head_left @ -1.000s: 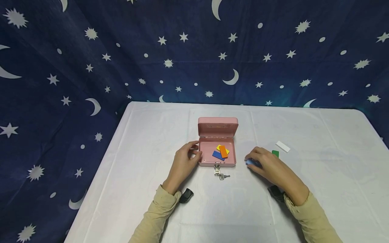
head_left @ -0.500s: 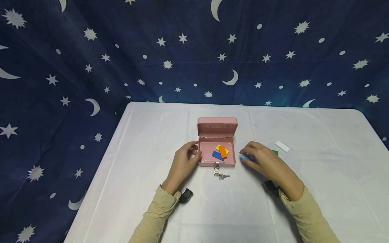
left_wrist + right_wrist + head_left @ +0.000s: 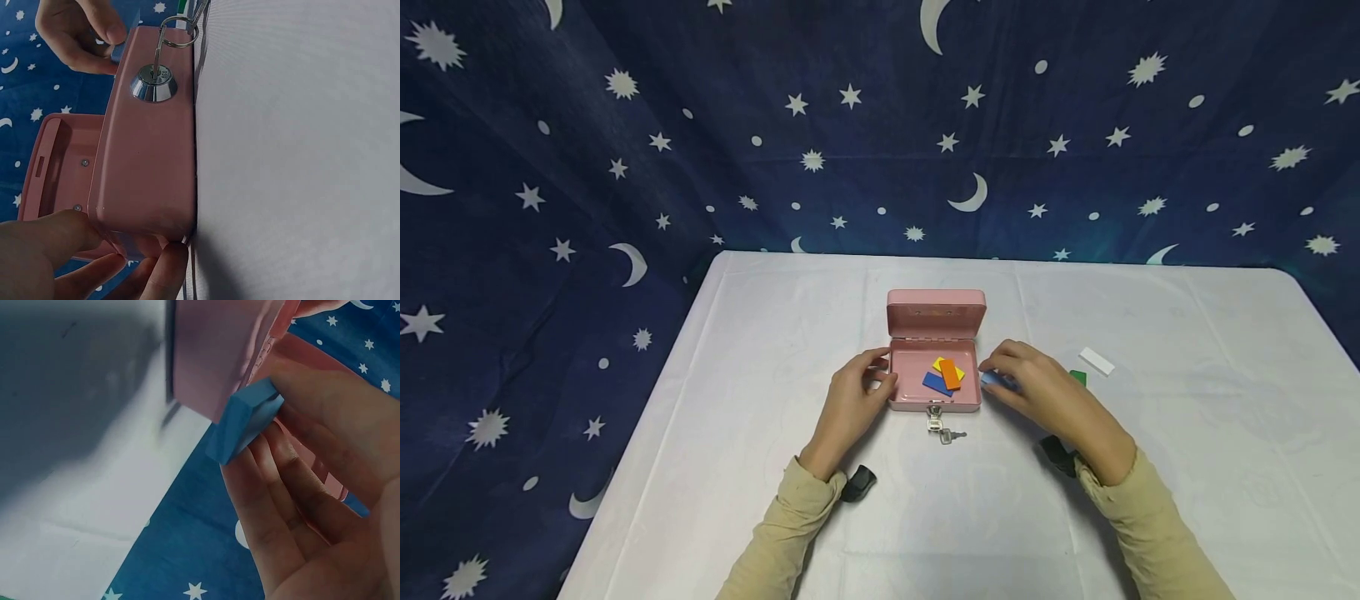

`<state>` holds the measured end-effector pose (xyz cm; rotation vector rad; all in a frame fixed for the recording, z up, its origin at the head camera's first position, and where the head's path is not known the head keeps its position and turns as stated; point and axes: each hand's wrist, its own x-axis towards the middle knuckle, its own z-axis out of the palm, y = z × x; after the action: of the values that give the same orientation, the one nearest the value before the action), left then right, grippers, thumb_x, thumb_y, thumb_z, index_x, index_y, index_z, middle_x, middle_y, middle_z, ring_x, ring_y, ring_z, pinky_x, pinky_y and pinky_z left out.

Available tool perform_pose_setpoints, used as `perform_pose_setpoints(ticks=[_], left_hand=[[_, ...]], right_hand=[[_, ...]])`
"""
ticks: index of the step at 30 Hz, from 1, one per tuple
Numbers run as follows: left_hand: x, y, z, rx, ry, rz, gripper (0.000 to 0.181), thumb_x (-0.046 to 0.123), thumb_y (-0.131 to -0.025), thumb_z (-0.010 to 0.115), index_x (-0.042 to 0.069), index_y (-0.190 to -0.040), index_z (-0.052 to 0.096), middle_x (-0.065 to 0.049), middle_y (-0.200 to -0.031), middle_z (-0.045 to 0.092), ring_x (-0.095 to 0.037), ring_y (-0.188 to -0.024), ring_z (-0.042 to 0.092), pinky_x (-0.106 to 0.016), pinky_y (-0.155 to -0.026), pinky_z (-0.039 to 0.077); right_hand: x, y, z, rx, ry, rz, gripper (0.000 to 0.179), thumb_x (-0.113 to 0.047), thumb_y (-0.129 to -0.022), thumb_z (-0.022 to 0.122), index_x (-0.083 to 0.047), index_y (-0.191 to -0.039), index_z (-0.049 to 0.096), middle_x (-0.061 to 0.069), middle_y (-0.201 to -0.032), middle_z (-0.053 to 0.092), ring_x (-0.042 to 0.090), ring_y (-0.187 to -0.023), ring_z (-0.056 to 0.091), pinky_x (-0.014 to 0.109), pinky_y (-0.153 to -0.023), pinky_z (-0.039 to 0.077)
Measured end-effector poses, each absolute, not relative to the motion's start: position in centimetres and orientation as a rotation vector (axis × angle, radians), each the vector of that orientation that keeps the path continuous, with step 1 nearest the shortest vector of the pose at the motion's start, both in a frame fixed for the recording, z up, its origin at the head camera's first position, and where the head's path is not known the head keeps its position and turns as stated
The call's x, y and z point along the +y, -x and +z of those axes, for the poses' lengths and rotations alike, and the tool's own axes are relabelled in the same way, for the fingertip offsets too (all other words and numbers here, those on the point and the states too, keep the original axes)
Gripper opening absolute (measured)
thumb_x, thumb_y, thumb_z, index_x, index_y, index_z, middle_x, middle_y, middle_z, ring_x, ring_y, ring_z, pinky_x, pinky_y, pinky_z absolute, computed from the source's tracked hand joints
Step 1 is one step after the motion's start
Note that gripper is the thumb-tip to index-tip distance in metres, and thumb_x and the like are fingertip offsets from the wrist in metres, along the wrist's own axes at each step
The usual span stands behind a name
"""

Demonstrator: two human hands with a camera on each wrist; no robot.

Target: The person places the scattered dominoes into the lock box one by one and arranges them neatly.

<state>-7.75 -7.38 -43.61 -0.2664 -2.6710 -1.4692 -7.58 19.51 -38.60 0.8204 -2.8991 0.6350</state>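
Observation:
A pink metal cash box (image 3: 898,367) stands on the white table with its lid (image 3: 937,315) raised. Inside lie a yellow block (image 3: 959,375), a blue block (image 3: 937,383) and an orange block (image 3: 951,374) in a loose pile. My left hand (image 3: 854,395) rests its fingertips and thumb against the box's left end. Just outside the right wall, my right hand (image 3: 1043,385) pinches a light blue rectangular block (image 3: 240,425) between thumb and fingers. A key (image 3: 156,53) sits in the lock (image 3: 154,84) on the front wall, with another key (image 3: 953,436) on its ring.
A white block (image 3: 1097,362) lies on the table (image 3: 1195,467) right of the box. Beside it, a green block (image 3: 1078,377) is partly hidden by my right hand. A dark blue cloth (image 3: 880,125) with moons and stars hangs behind the table.
My right hand has carried the light blue block leftward and slightly away from me, up to the box's right wall. The left hand keeps its place at the box.

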Motion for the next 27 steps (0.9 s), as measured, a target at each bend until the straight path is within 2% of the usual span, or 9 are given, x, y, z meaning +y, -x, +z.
perform_pose_setpoints(ticks=[13, 27], left_hand=[[-7.4, 7.7, -43.5, -2.664, 0.263, -1.487, 0.040, 0.008, -0.090, 0.071, 0.003, -0.129, 0.063, -0.010, -0.110, 0.070, -0.017, -0.090, 0.070, -0.026, -0.074, 0.055], [-7.3, 7.8, -43.6, -2.685, 0.258, -1.465, 0.040, 0.010, -0.090, 0.071, 0.005, -0.129, 0.063, -0.007, -0.110, 0.070, -0.014, -0.090, 0.069, -0.024, -0.073, 0.053]], right_hand=[[18.0, 8.3, -38.4, -2.883, -0.879, 0.712, 0.022, -0.012, -0.084, 0.079, -0.003, -0.104, 0.074, 0.008, -0.100, 0.065, 0.022, -0.092, 0.063, 0.042, -0.087, 0.057], [16.8, 8.7, -38.7, -2.847, -0.912, 0.744, 0.022, -0.011, -0.085, 0.077, -0.002, -0.105, 0.074, 0.009, -0.103, 0.065, 0.022, -0.093, 0.063, 0.042, -0.086, 0.056]])
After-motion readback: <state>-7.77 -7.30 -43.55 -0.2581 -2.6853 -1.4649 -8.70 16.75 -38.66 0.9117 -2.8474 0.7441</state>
